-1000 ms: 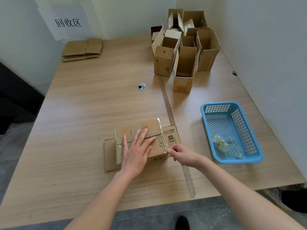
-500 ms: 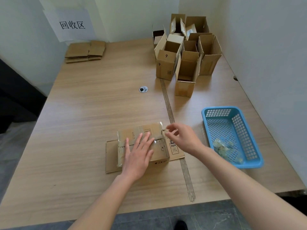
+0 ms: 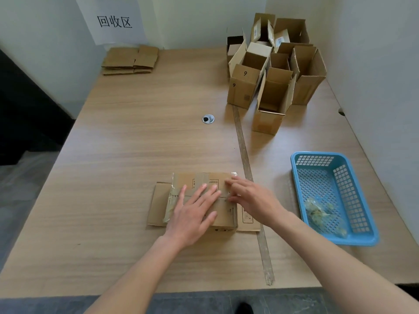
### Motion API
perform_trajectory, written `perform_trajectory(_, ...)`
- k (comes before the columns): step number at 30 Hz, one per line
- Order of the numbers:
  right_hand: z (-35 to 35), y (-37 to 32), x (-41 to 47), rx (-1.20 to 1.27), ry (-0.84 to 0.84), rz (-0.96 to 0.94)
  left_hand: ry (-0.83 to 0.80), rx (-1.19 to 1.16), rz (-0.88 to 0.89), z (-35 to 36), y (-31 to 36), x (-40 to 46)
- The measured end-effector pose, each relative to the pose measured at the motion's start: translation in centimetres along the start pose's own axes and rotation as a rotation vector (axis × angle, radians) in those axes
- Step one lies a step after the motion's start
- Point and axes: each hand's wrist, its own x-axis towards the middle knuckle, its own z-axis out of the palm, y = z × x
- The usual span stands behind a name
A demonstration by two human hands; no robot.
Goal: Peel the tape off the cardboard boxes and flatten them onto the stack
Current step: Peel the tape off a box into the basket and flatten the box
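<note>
A small cardboard box (image 3: 199,179) lies on its side near the table's front edge, its flaps spread flat to both sides. Clear tape (image 3: 170,201) runs along its seam and down its left end, and a loose tape end (image 3: 234,173) sticks up at the top right corner. My left hand (image 3: 192,214) presses flat on the box with straight fingers. My right hand (image 3: 251,200) is at the box's right part, its index finger and thumb pinching the seam tape. The stack of flattened boxes (image 3: 130,60) lies at the far left under a wall sign.
Several open upright boxes (image 3: 272,87) crowd the far right corner. A blue basket (image 3: 368,225) with crumpled tape scraps (image 3: 317,211) stands at the right. A tape strip (image 3: 243,150) runs along the table seam, with a cable grommet (image 3: 208,118) to its left.
My right hand pulled tape from the box's right end up to its top right corner, then came back left onto the seam. My left hand stayed pressing on the box.
</note>
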Motion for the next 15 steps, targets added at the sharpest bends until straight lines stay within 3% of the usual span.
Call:
perform_trajectory(2, -1.1, 0.5, 1.0, 0.101, 0.083, 0.154, -0.002, 0.012, 0.043, 0.0, -0.7, -0.3)
perform_trajectory(4, -2.3, 1.7, 1.5, 0.13, 0.059, 0.213, -0.022, 0.032, 0.086, -0.3, -1.2, -0.5)
perform_trajectory(7, -2.9, 2.7, 0.8, 0.168, -0.03, 0.217, -0.033, 0.042, 0.102, -0.5, -1.5, -0.4)
perform_trajectory(11, -2.0, 2.4, 0.4, 0.223, 0.03, 0.197, -0.043, 0.037, 0.111, -0.6, -1.6, -0.2)
perform_trajectory(15, -1.8, 1.8, 0.0, 0.18, 0.04, 0.086, 0.013, 0.021, -0.035, -1.0, 0.9, 1.5)
